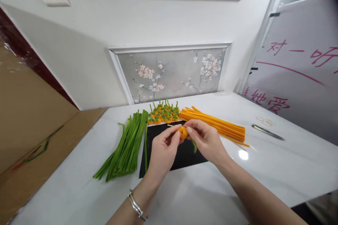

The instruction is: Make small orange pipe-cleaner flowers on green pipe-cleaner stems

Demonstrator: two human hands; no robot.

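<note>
Between the fingertips of both hands is a small orange pipe-cleaner pumpkin (183, 133), held above a black mat (174, 160). My left hand (165, 147) pinches its left side, thumb and forefinger closed on it. From the right, my right hand (204, 139) grips it too, fingers bent and partly hiding it. A short green pipe cleaner (194, 146) hangs down below the right fingers. A thin pale tip pokes out past the left forefinger; what it belongs to I cannot tell.
Green pipe cleaners (128, 147) lie bundled at left, orange pipe cleaners (216, 124) at right. Several small pumpkins (165, 112) with green stems stand behind the mat. Tweezers (268, 132) and thin rings (265, 121) rest farther right. Cardboard (39, 140) borders the white table (79, 190).
</note>
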